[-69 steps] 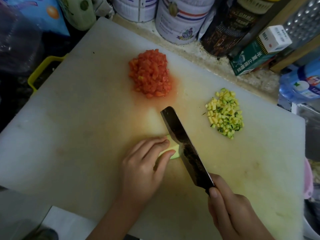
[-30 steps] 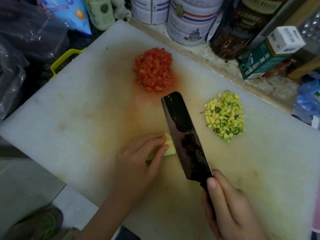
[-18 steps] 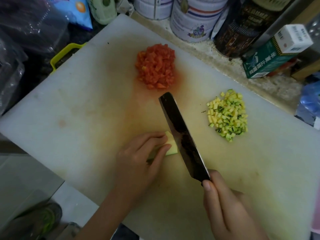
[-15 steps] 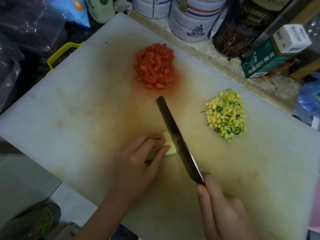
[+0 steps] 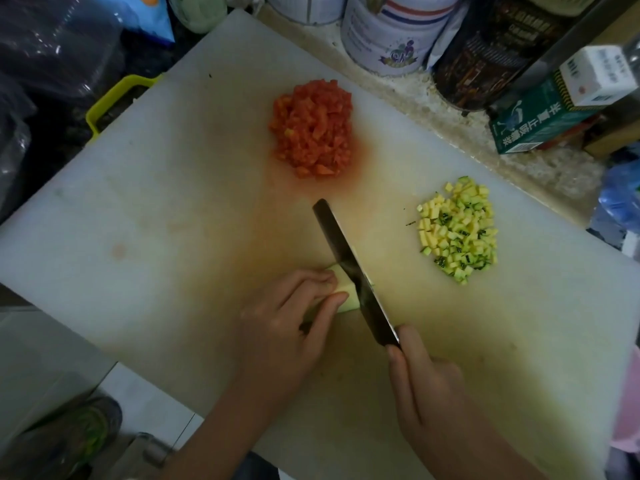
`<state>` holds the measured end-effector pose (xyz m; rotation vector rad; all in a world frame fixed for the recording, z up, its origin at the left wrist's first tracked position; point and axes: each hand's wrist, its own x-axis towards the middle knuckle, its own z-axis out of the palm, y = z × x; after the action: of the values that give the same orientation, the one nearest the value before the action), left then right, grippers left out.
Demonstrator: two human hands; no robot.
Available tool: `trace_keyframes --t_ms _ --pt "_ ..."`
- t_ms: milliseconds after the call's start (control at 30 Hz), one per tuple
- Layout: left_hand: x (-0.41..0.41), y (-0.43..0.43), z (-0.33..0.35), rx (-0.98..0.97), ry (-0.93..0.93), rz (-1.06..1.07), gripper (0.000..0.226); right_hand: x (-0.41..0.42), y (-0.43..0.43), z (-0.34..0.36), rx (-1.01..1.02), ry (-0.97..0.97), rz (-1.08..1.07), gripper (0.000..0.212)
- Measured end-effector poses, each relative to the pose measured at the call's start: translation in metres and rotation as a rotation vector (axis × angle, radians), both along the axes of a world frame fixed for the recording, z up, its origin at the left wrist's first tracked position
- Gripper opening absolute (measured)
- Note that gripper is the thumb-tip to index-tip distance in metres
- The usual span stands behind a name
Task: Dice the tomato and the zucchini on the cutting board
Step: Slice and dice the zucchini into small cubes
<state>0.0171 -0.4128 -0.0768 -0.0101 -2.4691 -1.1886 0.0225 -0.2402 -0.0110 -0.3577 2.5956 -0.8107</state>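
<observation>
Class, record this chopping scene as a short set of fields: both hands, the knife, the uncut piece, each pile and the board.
Left hand: holds the zucchini piece steady, fingers curled over it
Right hand: grips the knife handle
Knife: dark blade, edge down at the end of the piece
Zucchini piece: pale, not yet diced, near the middle of the board
Diced tomato: one red pile, far side
Diced zucchini: one yellow-green pile, right of the blade
Cutting board: white, stained orange around the middle
</observation>
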Motion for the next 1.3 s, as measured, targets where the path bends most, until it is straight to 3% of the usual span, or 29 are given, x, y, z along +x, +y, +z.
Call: trace_keyframes --t_ms 100,233,433,567,767,1033,1200,1300 --pt "0.000 -0.001 0.000 0.011 -0.005 -0.007 0.012 -0.009 -0.006 -0.004 -0.026 0.007 0.006 0.026" --pt "0.000 -0.002 0.002 -0.007 -0.005 -0.006 0.017 -0.017 -0.004 -0.008 -0.097 0.015 -0.138 0.033" --pt "0.002 -0.006 -0.004 -0.016 0.004 -0.046 0.020 -0.008 0.012 0.029 -0.339 -0.193 -0.254 0.035" --pt "0.003 -0.005 -0.003 -0.011 0.001 -0.044 0.022 0.005 0.016 0.030 -0.209 -0.132 -0.178 0.043" --pt "0.003 -0.005 -0.003 0.003 0.012 -0.038 0.019 0.019 0.016 0.020 -0.054 -0.080 -0.242 0.066" --pt "0.002 -0.006 -0.002 -0.002 0.007 -0.043 0.019 0.025 0.012 0.024 -0.070 -0.034 -0.238 0.057" --pt "0.002 -0.004 -0.001 -0.009 0.010 -0.033 0.019 0.019 0.004 0.026 0.039 0.045 -0.079 0.038" --pt "0.003 -0.005 0.000 -0.006 0.008 -0.036 0.017 0.017 -0.001 0.030 0.032 -0.010 -0.087 0.044"
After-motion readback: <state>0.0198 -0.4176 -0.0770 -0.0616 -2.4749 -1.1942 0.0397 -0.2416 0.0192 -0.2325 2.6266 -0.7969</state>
